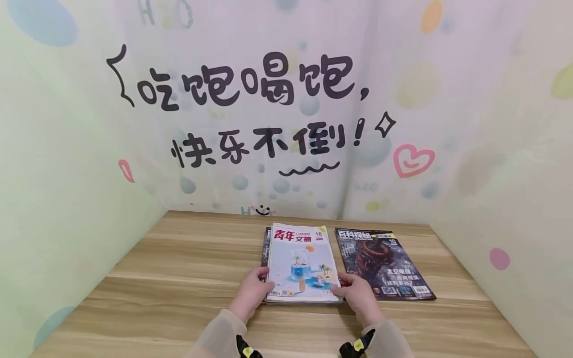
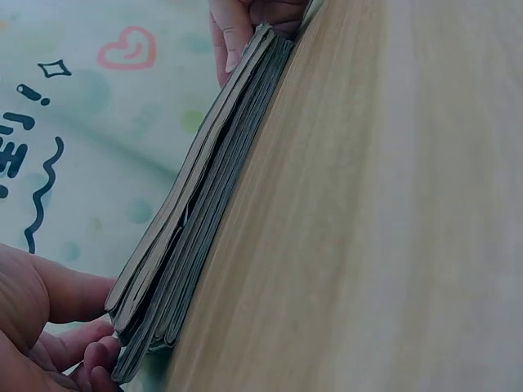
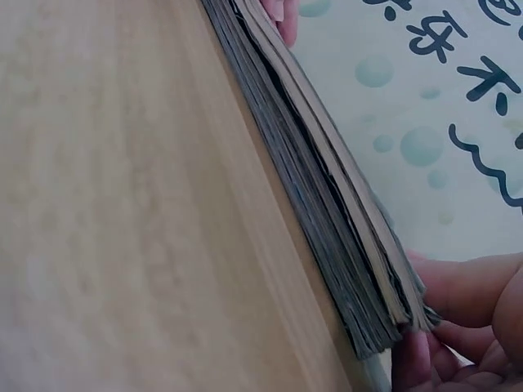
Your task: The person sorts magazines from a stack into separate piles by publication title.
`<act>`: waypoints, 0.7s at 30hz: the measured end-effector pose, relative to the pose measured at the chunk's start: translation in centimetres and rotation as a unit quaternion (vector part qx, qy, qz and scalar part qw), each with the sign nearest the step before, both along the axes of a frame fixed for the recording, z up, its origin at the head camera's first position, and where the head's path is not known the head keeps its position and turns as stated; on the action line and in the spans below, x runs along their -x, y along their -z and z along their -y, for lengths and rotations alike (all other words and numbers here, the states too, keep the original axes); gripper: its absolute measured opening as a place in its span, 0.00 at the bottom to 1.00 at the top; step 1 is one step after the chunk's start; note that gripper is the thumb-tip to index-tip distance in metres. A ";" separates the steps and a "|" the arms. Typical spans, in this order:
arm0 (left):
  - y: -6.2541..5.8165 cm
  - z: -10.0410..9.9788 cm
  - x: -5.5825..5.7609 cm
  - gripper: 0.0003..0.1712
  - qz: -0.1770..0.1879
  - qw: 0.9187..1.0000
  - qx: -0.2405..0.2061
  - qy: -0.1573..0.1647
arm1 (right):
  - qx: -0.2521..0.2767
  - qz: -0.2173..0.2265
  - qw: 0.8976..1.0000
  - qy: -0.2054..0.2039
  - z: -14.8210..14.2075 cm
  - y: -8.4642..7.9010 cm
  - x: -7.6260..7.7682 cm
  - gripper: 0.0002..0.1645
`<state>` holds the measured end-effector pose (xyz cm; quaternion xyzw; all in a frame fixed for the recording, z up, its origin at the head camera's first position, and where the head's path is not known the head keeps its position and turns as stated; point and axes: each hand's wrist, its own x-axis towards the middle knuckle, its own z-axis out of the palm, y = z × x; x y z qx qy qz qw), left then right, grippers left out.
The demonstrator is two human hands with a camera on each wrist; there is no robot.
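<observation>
A stack of magazines point(image 1: 301, 263) lies on the table, its top cover white and blue with red lettering and an ice-pop picture. The left hand point(image 1: 251, 292) grips its left side near the front corner, thumb over the top cover. On the opposite side, the right hand point(image 1: 359, 294) holds the front right corner the same way. Seen edge-on in the left wrist view, the stack point(image 2: 196, 208) is several magazines thick, dark ones below paler ones. In the right wrist view, the fingers point(image 3: 458, 359) sit against the stack's corner. A dark cover peeks out at the stack's left.
Right of the stack, a separate dark magazine point(image 1: 380, 263) lies flat, close to the right hand. The wood-grain table point(image 1: 179, 278) is bordered by a printed back wall point(image 1: 268, 189) and pale side walls. Both wrists wear black straps.
</observation>
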<state>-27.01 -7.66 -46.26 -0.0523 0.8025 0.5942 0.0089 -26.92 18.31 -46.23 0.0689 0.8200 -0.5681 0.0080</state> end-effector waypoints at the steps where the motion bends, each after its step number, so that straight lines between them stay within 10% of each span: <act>1: 0.0 0.0 0.0 0.27 0.000 1.000 -0.002 0.001 | 0.008 0.001 1.000 -0.005 -0.1 0.0 0.0 0.32; 21: -0.7 0.0 -0.4 0.27 0.014 0.999 -0.037 0.005 | 0.041 -0.005 0.999 -0.019 -0.1 0.1 0.0 0.33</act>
